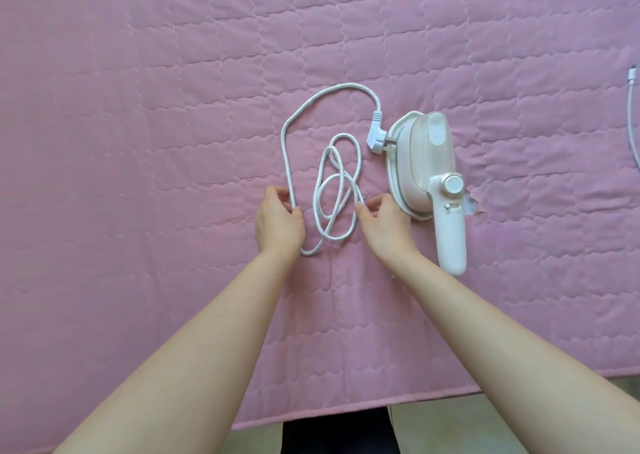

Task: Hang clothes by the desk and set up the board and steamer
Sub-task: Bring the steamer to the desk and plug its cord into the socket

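Since the cord [287, 148] lies in loose coils on the pink quilted cover [138, 107], you have both hands down on it, most likely to sort it out before the steamer [420, 166] can be plugged in. Your left hand [278, 219] has its fingers [282, 193] curled in toward the thumb, pinching the outer run of the cord where the big arc comes down. Your right hand [382, 223] pinches the side of the smaller coils with its fingertips [362, 208], the other fingers bent loosely above. The tangled coils sit between your two sets of fingertips; holding them from either side looks like a way to draw them apart without dragging the steamer.

The steamer lies on the cover just outward of your right fingers, its handle running back alongside your right wrist. The plug [375, 138] rests ahead of your right fingers, its prongs touching or nearly touching the steamer's body; which of the two cannot be told.

Counted: one steamer, one cord, one plug, one large arc and what looks like three smaller overlapping coils, two hands. One more white cable [633, 107] shows far out past your right fingers.
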